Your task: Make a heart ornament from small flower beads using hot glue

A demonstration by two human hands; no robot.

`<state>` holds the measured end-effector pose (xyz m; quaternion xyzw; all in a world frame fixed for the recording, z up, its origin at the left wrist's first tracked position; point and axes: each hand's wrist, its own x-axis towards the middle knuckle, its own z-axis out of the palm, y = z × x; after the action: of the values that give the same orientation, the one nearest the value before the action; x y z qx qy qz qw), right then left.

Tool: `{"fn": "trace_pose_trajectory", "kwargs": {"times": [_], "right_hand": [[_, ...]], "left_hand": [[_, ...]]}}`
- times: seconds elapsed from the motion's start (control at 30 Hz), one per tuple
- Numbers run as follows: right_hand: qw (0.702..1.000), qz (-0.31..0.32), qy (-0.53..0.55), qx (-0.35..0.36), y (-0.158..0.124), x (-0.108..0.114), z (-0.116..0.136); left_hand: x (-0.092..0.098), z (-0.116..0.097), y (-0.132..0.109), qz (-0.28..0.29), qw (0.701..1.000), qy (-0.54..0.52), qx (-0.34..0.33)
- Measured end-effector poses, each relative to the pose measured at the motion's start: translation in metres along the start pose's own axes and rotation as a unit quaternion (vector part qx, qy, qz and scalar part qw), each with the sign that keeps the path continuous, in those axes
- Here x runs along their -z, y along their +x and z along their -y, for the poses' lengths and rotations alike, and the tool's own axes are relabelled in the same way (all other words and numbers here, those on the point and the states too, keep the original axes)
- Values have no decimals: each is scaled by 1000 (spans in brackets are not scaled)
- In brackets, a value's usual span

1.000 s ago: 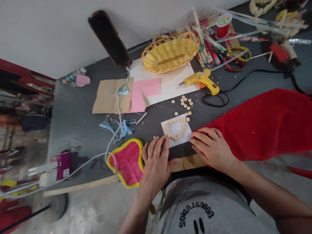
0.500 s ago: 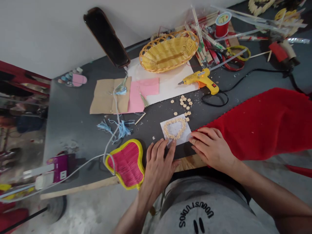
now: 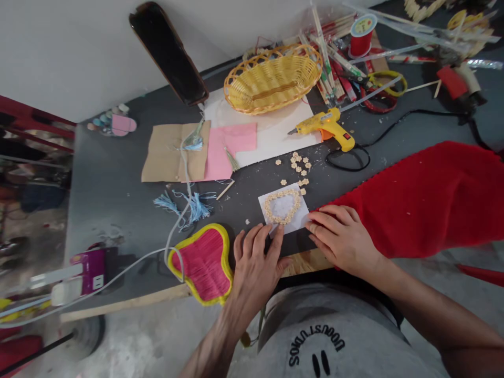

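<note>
A ring of pale beads (image 3: pixel 268 210) was laid on a square of white paper (image 3: pixel 302 215), near the front edge of the desk (image 3: pixel 114 184). It was judged light and easily disturbed, perhaps fragile at its joins, and best taken by its outer sides. The left hand (image 3: pixel 258 262) was rested with fingers extended, its index fingertip (image 3: pixel 281 229) set beside the ring's near side; the right hand (image 3: pixel 344 236) was laid likewise at the paper's right corner. Nothing was gripped. Loose beads (image 3: pixel 298 160) were scattered farther from the front edge, before a yellow glue gun (image 3: pixel 325 123). Since a second earlier, the left index finger had been shifted from the paper's left corner towards the ring.
</note>
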<state>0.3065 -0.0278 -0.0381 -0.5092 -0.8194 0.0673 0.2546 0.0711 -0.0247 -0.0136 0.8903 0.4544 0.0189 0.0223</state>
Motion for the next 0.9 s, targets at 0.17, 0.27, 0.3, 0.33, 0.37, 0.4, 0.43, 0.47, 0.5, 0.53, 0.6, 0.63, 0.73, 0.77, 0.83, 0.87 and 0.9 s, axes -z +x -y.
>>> {"fn": "trace_pose_trajectory", "kwargs": {"times": [0.17,0.27,0.3,0.33,0.37,0.4,0.43,0.47,0.5,0.53,0.6,0.63,0.73,0.77,0.83,0.87,0.9], "right_hand": [[1000,0,-3,3,0,0,0],[1000,-1,-8,5,0,0,0],[1000,0,-9,6,0,1,0],[1000,2,-10,7,0,1,0],[1000,3,-10,7,0,1,0],[1000,4,-10,7,0,1,0],[1000,6,-10,7,0,1,0],[1000,8,-10,6,-1,0,0],[1000,10,-9,6,-1,0,-1],[1000,12,-10,7,-1,0,-1],[1000,14,-11,9,-2,0,-1],[1000,14,-11,9,-2,0,-1],[1000,19,-9,2,-2,0,-1],[1000,23,-8,0,-2,1,0],[1000,29,-9,-2,-2,2,0],[999,32,-9,-3,-1,2,1],[999,35,-10,-4,-1,2,1]], "left_hand": [[0,-1,1,-5,1000,4,-1],[0,-1,0,-7,1000,-1,0],[0,-1,0,-8,1000,-3,1],[0,-1,0,-10,1000,-5,1],[-1,-1,0,-11,1000,-6,1],[-1,-1,0,-11,1000,-6,1],[-1,-1,0,-10,1000,-6,1],[-2,-1,0,-9,1000,-5,2],[-2,0,0,-9,1000,-5,4],[-2,0,-1,-8,1000,-6,5],[-2,0,-2,-3,1000,-7,7],[-2,0,-2,-1,1000,-8,8],[-2,1,-5,5,1000,-12,6],[-2,2,-6,4,1000,-14,2],[-2,4,-7,-1,1000,-18,-6],[-2,5,-7,-6,1000,-20,-9],[-2,6,-7,-14,1000,-22,-12]]}}
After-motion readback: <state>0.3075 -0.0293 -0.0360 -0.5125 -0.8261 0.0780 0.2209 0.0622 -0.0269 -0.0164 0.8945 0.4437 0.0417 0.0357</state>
